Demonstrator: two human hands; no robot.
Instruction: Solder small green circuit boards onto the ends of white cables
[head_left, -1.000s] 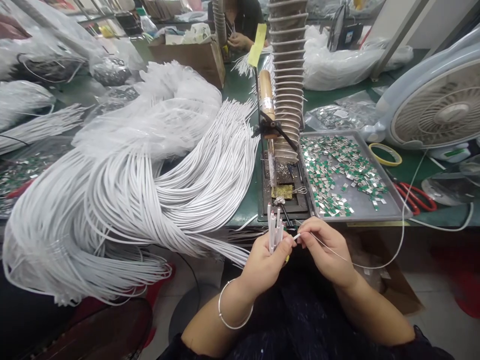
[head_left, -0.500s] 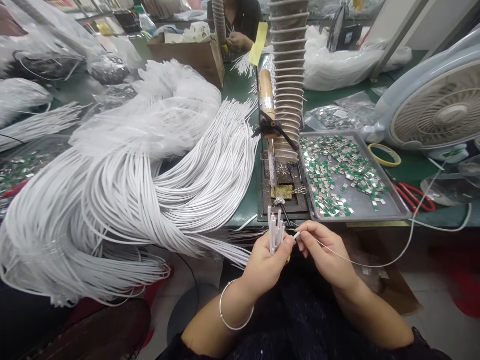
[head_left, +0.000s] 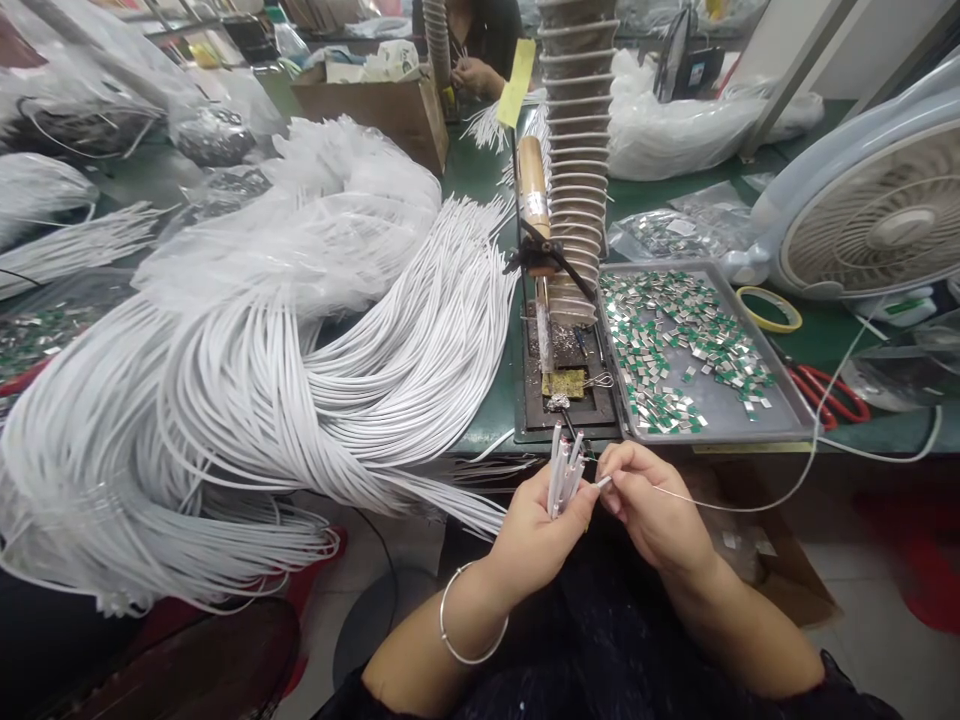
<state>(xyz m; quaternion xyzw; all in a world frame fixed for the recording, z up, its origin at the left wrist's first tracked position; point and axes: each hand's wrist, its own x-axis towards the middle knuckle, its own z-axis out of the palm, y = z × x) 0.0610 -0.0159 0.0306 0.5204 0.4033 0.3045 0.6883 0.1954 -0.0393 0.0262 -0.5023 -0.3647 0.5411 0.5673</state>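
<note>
My left hand (head_left: 534, 535) is closed around a small bundle of white cables (head_left: 564, 475), their cut ends pointing up. One cable end sticks out sideways from its thumb, toward my right hand (head_left: 654, 512). That hand pinches at this end, with a thin pale wire (head_left: 742, 509) running through its fingers and looping off to the right. The fingertips hide the exact contact. Just beyond both hands, a soldering iron (head_left: 533, 190) with a wooden handle hangs tip-down in a stand, above a yellow sponge (head_left: 564, 383) and a shiny lump of solder (head_left: 558, 402).
A big pile of white cables (head_left: 420, 340) covers the left. At right are a grey tray (head_left: 739, 425) of small green-and-silver boards, red-handled scissors (head_left: 832, 395), yellow tape (head_left: 769, 309) and a fan (head_left: 885, 210). A ribbed duct (head_left: 576, 150) hangs centrally. Another person's hand (head_left: 478, 78) shows behind.
Both hands have shifted slightly right, and the cable bundle now leans more to the right. My right fingers have closed in nearer the cable end; the thin wire's loop sits higher.
</note>
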